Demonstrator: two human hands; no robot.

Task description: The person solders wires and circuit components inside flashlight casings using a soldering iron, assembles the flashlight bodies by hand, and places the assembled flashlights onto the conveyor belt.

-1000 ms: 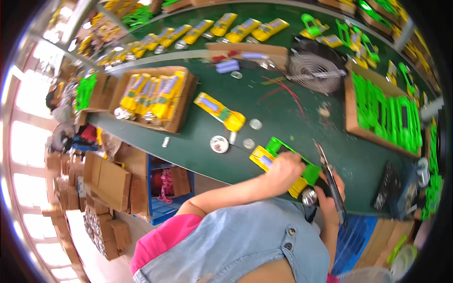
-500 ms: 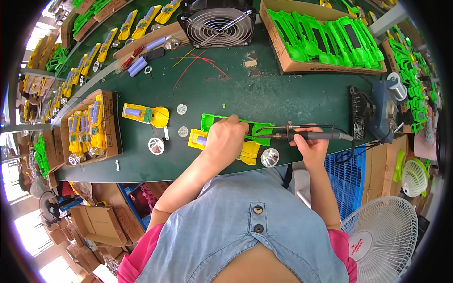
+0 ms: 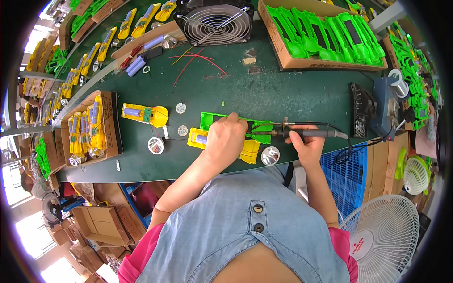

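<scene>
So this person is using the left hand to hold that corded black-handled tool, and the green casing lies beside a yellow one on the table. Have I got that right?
Not quite: the head view shows the corded black-handled tool in the right hand, not the left hand. The green casing does lie beside a yellow one on the table.

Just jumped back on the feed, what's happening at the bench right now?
The person's left hand rests over a green shell and a yellow shell on the table; what its fingers grip is hidden. The right hand holds a soldering iron, its tip end over the green shell. A round reflector lies beside the yellow shell. To the left is another yellow shell with a battery and circuit board.
</scene>
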